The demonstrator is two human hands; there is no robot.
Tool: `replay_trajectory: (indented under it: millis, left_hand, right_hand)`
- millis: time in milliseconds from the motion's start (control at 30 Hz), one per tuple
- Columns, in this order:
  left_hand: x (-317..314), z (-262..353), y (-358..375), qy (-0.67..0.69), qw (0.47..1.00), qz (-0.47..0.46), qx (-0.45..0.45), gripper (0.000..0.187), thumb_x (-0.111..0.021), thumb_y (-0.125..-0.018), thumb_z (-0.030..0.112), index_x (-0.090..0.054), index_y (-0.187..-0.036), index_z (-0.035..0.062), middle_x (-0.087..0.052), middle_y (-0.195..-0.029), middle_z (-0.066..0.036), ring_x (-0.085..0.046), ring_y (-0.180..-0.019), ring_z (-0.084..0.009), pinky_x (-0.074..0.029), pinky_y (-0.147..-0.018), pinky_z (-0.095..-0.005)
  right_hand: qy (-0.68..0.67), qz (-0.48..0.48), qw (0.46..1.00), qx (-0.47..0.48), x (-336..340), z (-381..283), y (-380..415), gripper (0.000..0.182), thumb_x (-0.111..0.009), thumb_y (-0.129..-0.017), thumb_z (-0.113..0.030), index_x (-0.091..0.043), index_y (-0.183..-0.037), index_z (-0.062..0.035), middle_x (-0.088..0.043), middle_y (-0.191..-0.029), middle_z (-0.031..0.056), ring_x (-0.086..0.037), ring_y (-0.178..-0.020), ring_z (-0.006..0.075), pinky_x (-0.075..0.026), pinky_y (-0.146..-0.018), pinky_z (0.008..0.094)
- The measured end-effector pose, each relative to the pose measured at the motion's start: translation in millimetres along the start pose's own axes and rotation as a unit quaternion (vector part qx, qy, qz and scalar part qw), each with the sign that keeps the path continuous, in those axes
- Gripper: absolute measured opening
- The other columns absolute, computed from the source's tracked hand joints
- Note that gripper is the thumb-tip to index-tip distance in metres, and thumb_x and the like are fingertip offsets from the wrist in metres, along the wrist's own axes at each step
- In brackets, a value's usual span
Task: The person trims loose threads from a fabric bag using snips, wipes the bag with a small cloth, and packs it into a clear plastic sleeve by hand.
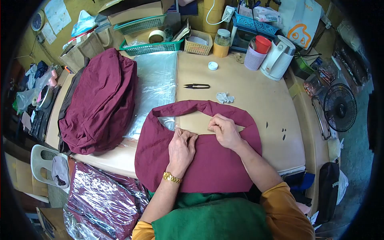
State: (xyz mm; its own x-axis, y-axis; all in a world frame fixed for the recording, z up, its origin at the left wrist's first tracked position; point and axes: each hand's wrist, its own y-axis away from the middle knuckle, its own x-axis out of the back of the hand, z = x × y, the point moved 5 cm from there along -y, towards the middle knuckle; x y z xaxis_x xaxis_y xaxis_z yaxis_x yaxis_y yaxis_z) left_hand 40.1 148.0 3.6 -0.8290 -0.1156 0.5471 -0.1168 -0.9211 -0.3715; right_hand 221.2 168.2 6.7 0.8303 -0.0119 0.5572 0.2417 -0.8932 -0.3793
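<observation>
A maroon cloth shoulder bag (208, 168) lies flat at the table's front edge, its wide strap arching away from me. My left hand (183, 150), with a gold watch on the wrist, pinches the upper edge of the bag's opening. My right hand (225, 132) is closed in a pinch just above that same edge, to the right; whatever its fingertips hold is too small to make out. Beyond the strap lie black thread snips (197, 86) and a crumpled white scrap (225, 98).
Maroon bags (100, 104) are piled at left beside clear plastic sleeves (158, 76). Along the back stand a green basket (152, 48), a jar (221, 43), a purple cup (254, 59) and a white kettle (279, 58). Plastic-wrapped maroon goods (102, 198) sit below left; a fan (340, 107) is at right.
</observation>
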Motion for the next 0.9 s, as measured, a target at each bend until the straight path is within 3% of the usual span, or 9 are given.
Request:
replay_trajectory:
  millis: [67,167,233,333,467,567,633,733,900]
  left_hand:
    - [0,2,-1,-0.001,1.0,0.002,0.002,0.007,-0.072,-0.084,0.006,-0.07,-0.086,0.0006,-0.061,-0.086,-0.016,-0.064,-0.075,-0.0317,-0.053,-0.068,-0.0401]
    - [0,2,-2,-0.01,1.0,0.004,0.004,0.006,-0.072,-0.084,0.006,-0.069,-0.085,0.0003,-0.061,-0.086,-0.016,-0.064,-0.075,-0.0322,-0.053,-0.067,-0.0402]
    - [-1,3,-2,-0.018,1.0,0.002,0.003,0.006,-0.072,-0.084,0.006,-0.069,-0.084,0.0003,-0.061,-0.086,-0.016,-0.064,-0.074,-0.0324,-0.052,-0.067,-0.0404]
    - [-2,2,-2,-0.021,1.0,-0.002,0.016,0.006,-0.072,-0.084,0.006,-0.069,-0.084,0.0005,-0.06,-0.086,-0.016,-0.064,-0.074,-0.0325,-0.052,-0.066,-0.0407]
    - [-1,2,-2,-0.021,1.0,-0.003,0.022,0.007,-0.072,-0.084,0.007,-0.07,-0.086,0.001,-0.06,-0.085,-0.014,-0.063,-0.075,-0.031,-0.051,-0.068,-0.0392]
    - [-1,1,-1,-0.015,0.999,-0.002,0.031,0.007,-0.073,-0.084,0.007,-0.07,-0.087,0.0014,-0.06,-0.083,-0.013,-0.062,-0.075,-0.0292,-0.05,-0.069,-0.0373]
    - [-2,1,-1,-0.01,1.0,0.0,0.025,0.007,-0.073,-0.084,0.007,-0.07,-0.086,0.0014,-0.06,-0.082,-0.013,-0.062,-0.075,-0.0291,-0.05,-0.069,-0.0371]
    - [-2,0,-1,-0.015,1.0,0.0,0.022,0.007,-0.073,-0.083,0.007,-0.07,-0.086,0.0011,-0.06,-0.082,-0.013,-0.062,-0.075,-0.0289,-0.05,-0.069,-0.0368]
    - [-1,2,-2,-0.01,1.0,-0.001,0.025,0.008,-0.073,-0.083,0.007,-0.07,-0.087,0.0011,-0.061,-0.083,-0.013,-0.062,-0.077,-0.029,-0.05,-0.07,-0.0371]
  right_hand:
    - [-0.048,0.011,0.997,-0.052,-1,5,0,0.005,-0.066,-0.081,0.004,-0.062,-0.083,0.0016,-0.06,-0.084,0.0137,-0.063,-0.081,0.0316,-0.052,-0.068,0.0404]
    - [-0.021,-0.022,0.999,0.019,-6,-13,-2,0.004,-0.066,-0.082,0.002,-0.062,-0.084,0.0004,-0.06,-0.088,0.0134,-0.062,-0.08,0.0316,-0.051,-0.073,0.0406]
    - [0.106,-0.075,0.987,0.096,-10,-22,-1,0.003,-0.063,-0.083,-0.001,-0.061,-0.083,-0.0013,-0.058,-0.088,0.0131,-0.059,-0.088,0.0305,-0.047,-0.078,0.0409]
    - [0.143,-0.049,0.974,0.166,-18,-24,2,0.004,-0.062,-0.083,-0.001,-0.057,-0.083,-0.0018,-0.055,-0.087,0.0132,-0.057,-0.085,0.0308,-0.045,-0.081,0.04]
    - [0.077,-0.034,0.987,0.138,-15,-21,0,0.005,-0.058,-0.083,0.003,-0.054,-0.082,-0.0005,-0.053,-0.085,0.0135,-0.056,-0.084,0.0326,-0.045,-0.079,0.0416]
    - [0.002,0.015,0.999,0.047,-2,-12,-3,0.006,-0.057,-0.085,0.003,-0.052,-0.082,0.0007,-0.054,-0.085,0.0142,-0.056,-0.083,0.0337,-0.046,-0.077,0.0425]
    - [-0.066,0.007,0.996,-0.055,0,2,-3,0.007,-0.063,-0.085,0.003,-0.057,-0.086,0.0019,-0.056,-0.084,0.0135,-0.06,-0.079,0.0285,-0.05,-0.073,0.0384]
    - [0.014,-0.047,0.998,0.041,-5,-14,-3,0.006,-0.06,-0.089,0.0,-0.057,-0.084,0.0024,-0.06,-0.088,0.0158,-0.061,-0.084,0.0342,-0.05,-0.078,0.0425]
    - [0.096,-0.089,0.986,0.101,-12,-13,0,0.001,-0.06,-0.085,0.001,-0.06,-0.085,0.0005,-0.059,-0.088,0.0152,-0.061,-0.087,0.0333,-0.05,-0.081,0.0431]
